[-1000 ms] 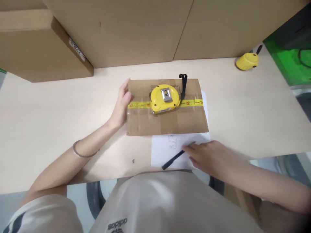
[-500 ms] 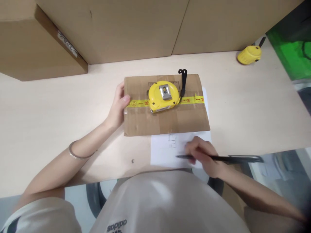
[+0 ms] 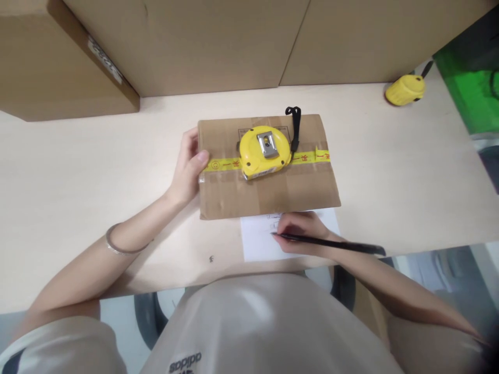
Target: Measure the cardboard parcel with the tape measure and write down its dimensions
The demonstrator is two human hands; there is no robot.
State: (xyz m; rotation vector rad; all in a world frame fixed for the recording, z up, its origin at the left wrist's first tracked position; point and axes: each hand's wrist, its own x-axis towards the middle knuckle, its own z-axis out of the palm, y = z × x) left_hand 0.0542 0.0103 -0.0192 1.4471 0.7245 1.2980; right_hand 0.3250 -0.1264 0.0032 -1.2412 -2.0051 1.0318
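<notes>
A flat cardboard parcel (image 3: pixel 268 192) sealed with yellow tape lies in the middle of the pale table (image 3: pixel 78 166). A yellow tape measure (image 3: pixel 265 152) with a black strap rests on top of it. My left hand (image 3: pixel 189 169) grips the parcel's left edge, thumb on top. My right hand (image 3: pixel 302 234) is closed on a black pen (image 3: pixel 331 243), whose tip touches a white sheet of paper (image 3: pixel 259 241) just in front of the parcel. Small marks show on the sheet by the pen tip.
Large cardboard boxes (image 3: pixel 218 41) line the back of the table, one more at the far left (image 3: pixel 58 67). A second yellow tape measure (image 3: pixel 405 89) sits at the back right beside a green object (image 3: pixel 471 88). The table's near edge runs by my torso.
My right hand picked the pen up off the sheet, turned it into a writing grip and brought its tip down onto the paper. My left hand stayed on the parcel's edge.
</notes>
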